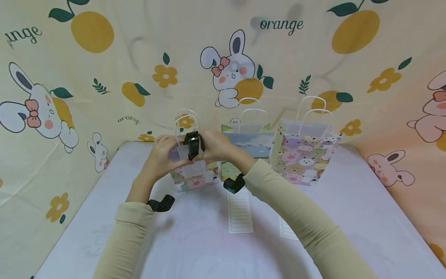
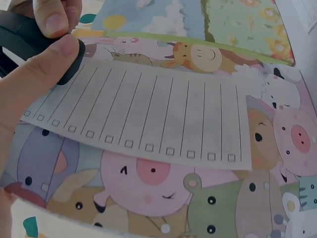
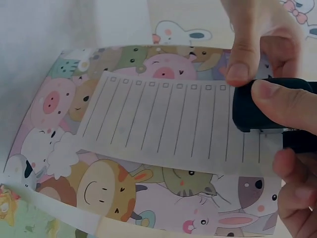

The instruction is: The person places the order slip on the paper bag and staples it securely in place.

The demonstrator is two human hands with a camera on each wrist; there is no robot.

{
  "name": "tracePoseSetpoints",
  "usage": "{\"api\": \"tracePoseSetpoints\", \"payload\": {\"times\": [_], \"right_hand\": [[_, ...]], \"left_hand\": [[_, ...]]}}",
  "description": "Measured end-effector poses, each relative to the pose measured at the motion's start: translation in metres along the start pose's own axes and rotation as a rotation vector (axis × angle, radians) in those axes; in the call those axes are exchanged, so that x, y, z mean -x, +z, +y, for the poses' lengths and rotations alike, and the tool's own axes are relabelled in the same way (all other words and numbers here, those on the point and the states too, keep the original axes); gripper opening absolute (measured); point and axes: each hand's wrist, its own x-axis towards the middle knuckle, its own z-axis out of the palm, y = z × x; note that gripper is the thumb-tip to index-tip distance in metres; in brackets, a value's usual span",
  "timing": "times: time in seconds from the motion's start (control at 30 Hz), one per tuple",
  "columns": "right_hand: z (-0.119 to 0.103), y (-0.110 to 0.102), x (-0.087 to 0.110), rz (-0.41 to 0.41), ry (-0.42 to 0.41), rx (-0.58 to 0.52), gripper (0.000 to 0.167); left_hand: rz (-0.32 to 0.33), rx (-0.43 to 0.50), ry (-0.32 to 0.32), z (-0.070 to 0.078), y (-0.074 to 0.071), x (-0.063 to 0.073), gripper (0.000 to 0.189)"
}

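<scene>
At the left of the head view stands a paper gift bag (image 1: 196, 183) printed with cartoon animals, its white handles up. A lined checklist slip (image 2: 163, 119) with small boxes lies against its front. My right hand (image 1: 217, 145) grips a black stapler (image 3: 257, 106), its thumb on top and its fingers beneath. The stapler's nose overlaps the end of the slip near the bag's top edge. My left hand (image 1: 160, 155) grips the bag's upper left side, its thumb in front beside the stapler's nose. The left hand's other fingers are partly hidden behind the bag.
Right of this bag stand a landscape-printed gift bag (image 1: 248, 145) and another animal-printed gift bag (image 1: 306, 159). Two lined slips lie on the white table: one slip (image 1: 240, 213) in the middle, another slip (image 1: 287, 229) partly under the right forearm. A patterned cloth (image 1: 223, 23) hangs behind.
</scene>
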Motion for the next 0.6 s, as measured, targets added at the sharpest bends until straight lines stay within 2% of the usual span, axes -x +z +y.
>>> {"api": "tracePoseSetpoints", "payload": {"times": [0.13, 0.3, 0.4, 0.6], "right_hand": [[0.0017, 0.0003, 0.0003, 0.009, -0.029, -0.034, 0.056], [0.0035, -0.0007, 0.0014, 0.018, -0.026, -0.048, 0.053], [0.0053, -0.0007, 0.0022, 0.020, -0.016, -0.054, 0.053], [0.0075, -0.0003, 0.0043, 0.036, -0.025, -0.057, 0.053]], "left_hand": [[-0.003, 0.029, 0.004, -0.0012, -0.0025, 0.0013, 0.064], [0.004, 0.038, -0.033, -0.0008, -0.0048, 0.0035, 0.061], [0.022, 0.038, -0.036, -0.0002, -0.0051, 0.0040, 0.052], [0.082, -0.005, 0.010, 0.0005, -0.0027, 0.0041, 0.024]]}}
